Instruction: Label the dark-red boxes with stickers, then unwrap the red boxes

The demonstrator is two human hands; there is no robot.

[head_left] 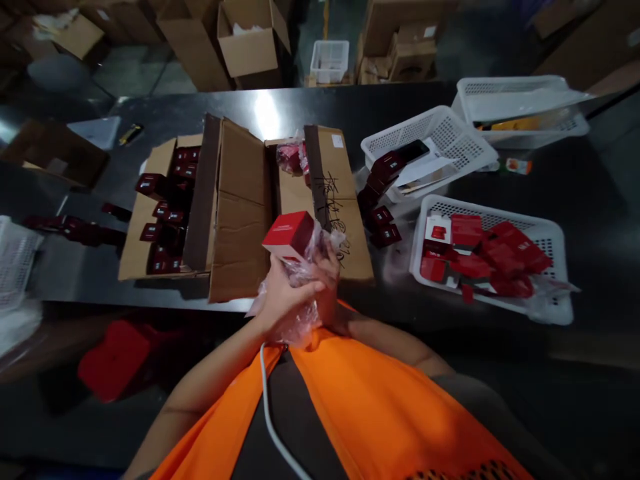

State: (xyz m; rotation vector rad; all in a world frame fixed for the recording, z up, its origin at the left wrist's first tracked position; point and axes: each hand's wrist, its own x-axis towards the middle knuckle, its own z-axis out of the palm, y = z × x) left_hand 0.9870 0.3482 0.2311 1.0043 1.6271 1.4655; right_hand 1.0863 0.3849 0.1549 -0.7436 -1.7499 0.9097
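closest to the camera, over an orange vest, the left hand (283, 300) and the right hand (327, 280) met in front of the chest, both grips closed on a small red box (290, 235) and the clear plastic bag (300, 313) crumpled around its lower end. the box stood out of the bag at a tilt, just above the near edge of the counter (590, 200). it looked light and stiff, a sharp-cornered carton with a smooth printed skin, best pinched across its flat sides; the film looked thin, soft and slippery, likely to slide on the carton and to tear if pulled hard. beyond the hands lay an open cardboard carton (240, 200), its matte brown flaps creased and splayed, one flap bearing dark handwriting. to its left a shallower tray of cardboard held rows of dark red boxes (167, 217). to the right, a white basket (550, 233) of perforated plastic held a loose heap of red boxes and cards, and a second white basket (450, 133) farther back held more dark boxes and papers. the counter itself was dull grey metal with a glare spot, and brown shipping boxes (250, 40) stood on the floor past it.
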